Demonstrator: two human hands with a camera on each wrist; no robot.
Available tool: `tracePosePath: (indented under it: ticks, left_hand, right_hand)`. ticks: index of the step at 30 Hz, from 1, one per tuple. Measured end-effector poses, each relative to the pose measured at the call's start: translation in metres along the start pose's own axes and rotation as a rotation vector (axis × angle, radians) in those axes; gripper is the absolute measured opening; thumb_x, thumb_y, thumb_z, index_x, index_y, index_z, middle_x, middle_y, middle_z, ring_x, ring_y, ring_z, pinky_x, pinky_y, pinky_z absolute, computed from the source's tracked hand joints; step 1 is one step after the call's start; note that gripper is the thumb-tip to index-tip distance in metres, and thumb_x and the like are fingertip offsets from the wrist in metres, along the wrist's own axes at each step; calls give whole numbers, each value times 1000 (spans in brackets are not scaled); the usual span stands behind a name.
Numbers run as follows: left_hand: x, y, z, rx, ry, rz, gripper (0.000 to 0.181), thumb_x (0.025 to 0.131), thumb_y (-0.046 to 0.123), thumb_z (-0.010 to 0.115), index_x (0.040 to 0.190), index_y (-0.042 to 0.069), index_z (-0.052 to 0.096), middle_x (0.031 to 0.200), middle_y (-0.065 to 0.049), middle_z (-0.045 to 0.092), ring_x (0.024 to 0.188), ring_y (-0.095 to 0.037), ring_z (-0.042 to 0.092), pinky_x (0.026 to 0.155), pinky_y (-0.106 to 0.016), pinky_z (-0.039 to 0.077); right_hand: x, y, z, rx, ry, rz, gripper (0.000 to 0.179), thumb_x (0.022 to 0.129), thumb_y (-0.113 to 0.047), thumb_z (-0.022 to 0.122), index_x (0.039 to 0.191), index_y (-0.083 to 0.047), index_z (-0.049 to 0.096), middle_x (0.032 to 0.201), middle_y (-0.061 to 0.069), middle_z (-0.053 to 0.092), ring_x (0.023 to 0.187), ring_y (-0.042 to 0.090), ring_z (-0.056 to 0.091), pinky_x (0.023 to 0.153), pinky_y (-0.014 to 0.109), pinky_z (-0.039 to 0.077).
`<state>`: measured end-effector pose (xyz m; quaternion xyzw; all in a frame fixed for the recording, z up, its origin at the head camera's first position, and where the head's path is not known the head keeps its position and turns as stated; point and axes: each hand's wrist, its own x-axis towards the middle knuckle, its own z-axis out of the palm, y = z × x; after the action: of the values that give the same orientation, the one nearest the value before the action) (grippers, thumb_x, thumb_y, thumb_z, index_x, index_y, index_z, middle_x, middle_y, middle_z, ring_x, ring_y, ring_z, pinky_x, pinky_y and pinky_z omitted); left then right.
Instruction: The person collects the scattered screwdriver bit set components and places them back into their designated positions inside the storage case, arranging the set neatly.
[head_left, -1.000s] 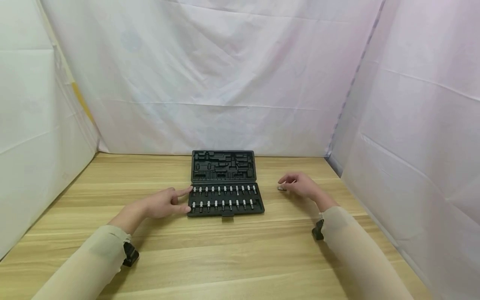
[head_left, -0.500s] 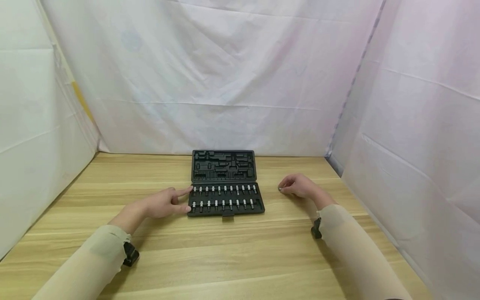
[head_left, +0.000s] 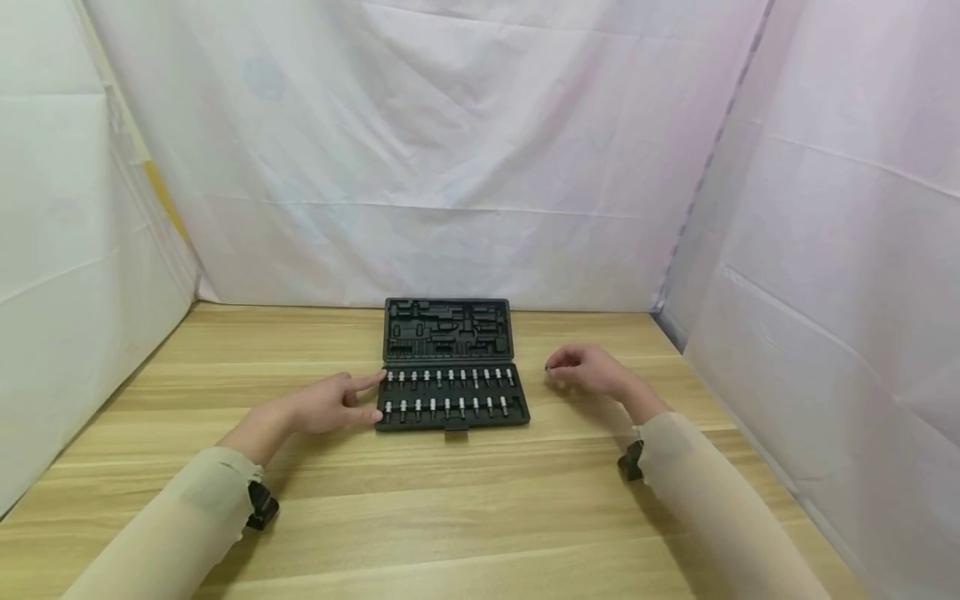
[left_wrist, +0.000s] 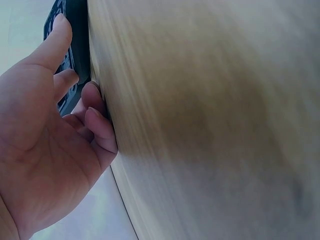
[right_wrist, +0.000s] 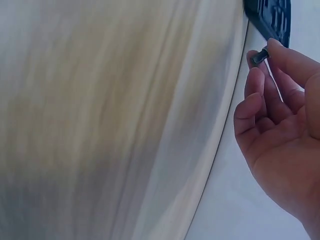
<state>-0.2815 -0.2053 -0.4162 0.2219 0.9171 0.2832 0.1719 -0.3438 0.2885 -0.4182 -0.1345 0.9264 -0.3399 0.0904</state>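
A black bit socket case (head_left: pixel 453 393) lies open on the table, its lid (head_left: pixel 448 329) laid back behind it. Two rows of silver-topped bit sockets (head_left: pixel 452 377) fill the base; the front row stops short of a bare slot at its right end. My left hand (head_left: pixel 330 404) rests at the case's left edge, index finger and thumb stretched onto its left side, the other fingers bent under. To the right of the case, my right hand (head_left: pixel 588 371) pinches a small bit socket (right_wrist: pixel 260 56) between thumb and fingertips; in the head view only its tip shows.
The wooden table (head_left: pixel 450 517) carries the case near its back edge. White cloth (head_left: pixel 420 150) hangs behind and on both sides. Each wrist wears a black camera mount, such as the one (head_left: pixel 262 506) on the left.
My right hand has closed its fingers on the bit socket, picked it up from the table and moved slightly left toward the case. The left hand has stayed put.
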Motion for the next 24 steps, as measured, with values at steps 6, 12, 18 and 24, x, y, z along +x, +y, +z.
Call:
tracePosePath:
  ticks: [6,12,18,24]
  left_hand:
    - [1,-2,1,5,-6,0,88,104,51,72,175,20,30,105,-10,55,88,-21,50,81,-38,47]
    - [1,-3,1,16,-7,5,88,105,52,71,175,20,30,107,-10,56,89,-21,52,84,-38,48]
    - [1,-2,1,11,-6,10,87,105,51,72,175,19,30,105,-10,55,88,-21,50,82,-38,47]
    - [0,0,0,5,1,12,87,105,50,73,174,19,31,104,-10,55,89,-21,51,82,-37,48]
  right_hand:
    - [-3,-16,7,68,-20,-56,28,106,-28,75,128,-11,76,114,9,78,103,23,71,89,36,56]
    - [-3,-26,14,154,-61,-124,35,107,-22,73,138,-6,72,119,20,78,102,31,76,88,42,62]
    - [-4,-33,19,239,-108,-103,36,105,-11,72,139,0,70,116,20,78,99,25,76,90,40,64]
    - [-5,-38,21,282,-142,-89,34,105,-6,71,138,0,70,110,15,78,97,23,77,90,44,66]
